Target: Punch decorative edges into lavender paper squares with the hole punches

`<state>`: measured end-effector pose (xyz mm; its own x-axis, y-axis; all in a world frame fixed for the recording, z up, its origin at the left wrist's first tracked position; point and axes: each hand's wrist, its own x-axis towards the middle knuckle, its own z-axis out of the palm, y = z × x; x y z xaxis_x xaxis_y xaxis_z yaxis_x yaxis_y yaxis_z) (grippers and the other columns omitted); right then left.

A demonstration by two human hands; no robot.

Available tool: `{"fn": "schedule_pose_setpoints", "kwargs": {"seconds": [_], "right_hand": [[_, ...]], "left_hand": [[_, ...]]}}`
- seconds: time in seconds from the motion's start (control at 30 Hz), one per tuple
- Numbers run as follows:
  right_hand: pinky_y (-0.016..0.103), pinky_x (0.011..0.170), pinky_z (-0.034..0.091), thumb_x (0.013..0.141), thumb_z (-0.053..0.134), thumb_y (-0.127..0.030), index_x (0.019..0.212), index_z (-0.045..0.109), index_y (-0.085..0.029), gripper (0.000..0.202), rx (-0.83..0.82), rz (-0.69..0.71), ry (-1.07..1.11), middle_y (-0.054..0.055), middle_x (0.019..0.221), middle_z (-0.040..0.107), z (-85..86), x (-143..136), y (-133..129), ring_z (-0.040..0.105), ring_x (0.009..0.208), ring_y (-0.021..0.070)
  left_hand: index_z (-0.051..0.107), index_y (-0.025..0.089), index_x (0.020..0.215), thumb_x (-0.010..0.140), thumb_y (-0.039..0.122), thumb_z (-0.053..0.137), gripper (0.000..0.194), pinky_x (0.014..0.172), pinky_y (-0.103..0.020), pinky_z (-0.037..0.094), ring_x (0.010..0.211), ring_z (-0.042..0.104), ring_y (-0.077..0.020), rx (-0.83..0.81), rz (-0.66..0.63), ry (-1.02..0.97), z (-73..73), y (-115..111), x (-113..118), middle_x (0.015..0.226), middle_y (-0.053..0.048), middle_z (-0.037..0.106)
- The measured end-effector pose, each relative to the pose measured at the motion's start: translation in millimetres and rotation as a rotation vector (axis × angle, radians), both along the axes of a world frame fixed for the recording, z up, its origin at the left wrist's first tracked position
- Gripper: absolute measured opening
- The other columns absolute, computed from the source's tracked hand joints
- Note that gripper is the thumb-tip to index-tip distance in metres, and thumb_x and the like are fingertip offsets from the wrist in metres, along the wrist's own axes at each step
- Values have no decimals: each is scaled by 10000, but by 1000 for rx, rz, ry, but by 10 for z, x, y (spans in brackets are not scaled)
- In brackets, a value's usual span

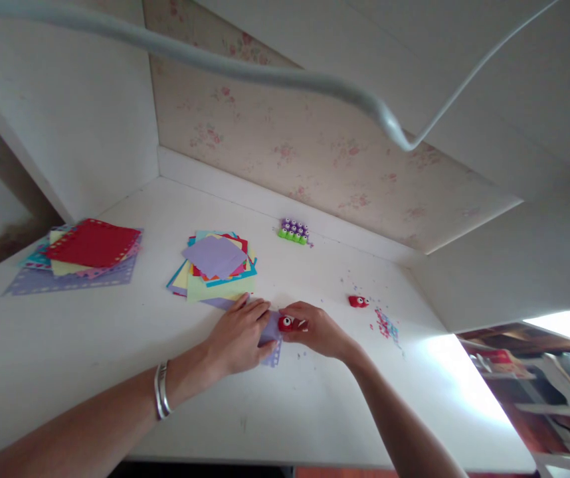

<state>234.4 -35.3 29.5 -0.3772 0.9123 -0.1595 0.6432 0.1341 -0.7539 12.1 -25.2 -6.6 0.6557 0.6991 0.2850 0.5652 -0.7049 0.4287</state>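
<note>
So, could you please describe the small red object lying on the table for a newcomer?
Look along the white table, right of the right hand, to the scattered pink and blue scraps. Just left of them sits a small red object with eye-like circles. Its look-alike is in that hand; this one lies loose.

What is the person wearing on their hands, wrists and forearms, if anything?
The left hand is ungloved, and its wrist carries a shiny silver-coloured bracelet that looks like two narrow bands side by side. The right hand is ungloved too, with nothing on its wrist. No sleeves show on either forearm. Fingernail details are too small to tell.
</note>
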Motion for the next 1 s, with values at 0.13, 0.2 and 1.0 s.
{"fn": "schedule_pose_setpoints", "kwargs": {"seconds": [0.13,0.2,1.0], "right_hand": [[270,748,528,881,634,-257,1087,706,-261,219,119,30,-29,40,1029,695,41,-25,-73,651,846,155],[275,786,531,903,611,-268,1112,697,-263,226,167,56,-1,47,1085,690,57,-41,-93,652,922,165],[411,860,553,827,674,-414,1204,645,-210,429,-8,-385,290,102,1097,712,-230,140,-151,676,978,231]], "left_hand": [[636,197,1114,915,315,534,252,1109,-429,298,1126,588,-239,-46,46,-78,39,33,19,1135,-76,684],[627,192,1143,914,308,541,271,1049,-415,363,1068,610,-239,-86,65,-126,34,64,25,1090,-73,698],[748,188,806,844,327,535,257,664,-259,423,745,662,-192,-565,1,-237,110,262,-27,786,-42,750]]}}
